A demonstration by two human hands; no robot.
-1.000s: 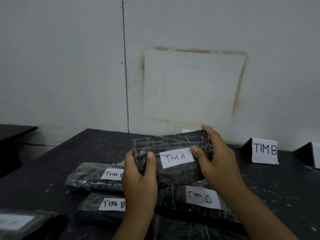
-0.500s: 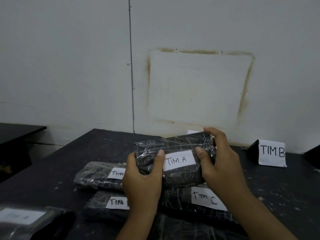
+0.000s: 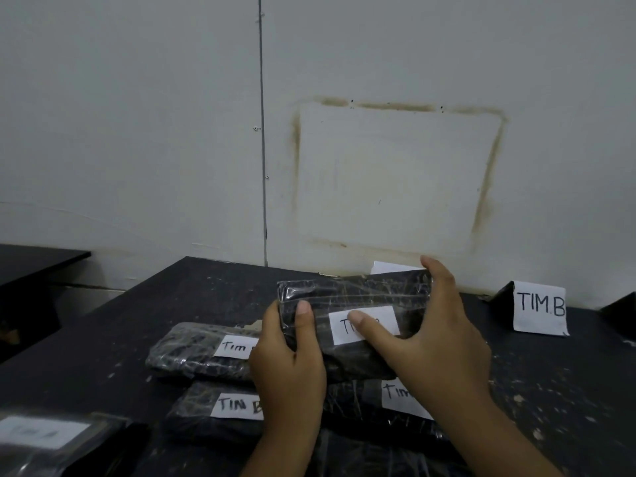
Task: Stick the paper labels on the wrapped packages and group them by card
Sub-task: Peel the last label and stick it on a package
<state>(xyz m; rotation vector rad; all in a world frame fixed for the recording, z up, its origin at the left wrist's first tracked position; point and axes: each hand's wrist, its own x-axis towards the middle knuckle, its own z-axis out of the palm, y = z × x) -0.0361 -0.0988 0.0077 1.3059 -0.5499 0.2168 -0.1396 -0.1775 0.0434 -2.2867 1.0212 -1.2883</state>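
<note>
Both hands hold a black plastic-wrapped package (image 3: 358, 297) up above the table, tilted toward me. My left hand (image 3: 289, 366) grips its left end, thumb on the front. My right hand (image 3: 433, 342) grips its right end, and the thumb presses on the white paper label (image 3: 385, 320), covering part of the writing. Below lie three labelled packages: one at the left (image 3: 192, 349), one in front of it marked TIM B (image 3: 213, 407), and one under my right wrist (image 3: 364, 404). A folded card reading TIM B (image 3: 538, 308) stands at the right by the wall.
The dark table (image 3: 137, 325) is speckled with pale marks and ends at the wall. Another wrapped package with a blurred label (image 3: 44, 438) lies at the bottom left. A white card edge (image 3: 389, 267) peeks out behind the held package. A second dark card stand (image 3: 623, 315) sits at the far right edge.
My right thumb has slid left across the label and now covers part of its writing. The package stays held in both hands; the view has shifted slightly.
</note>
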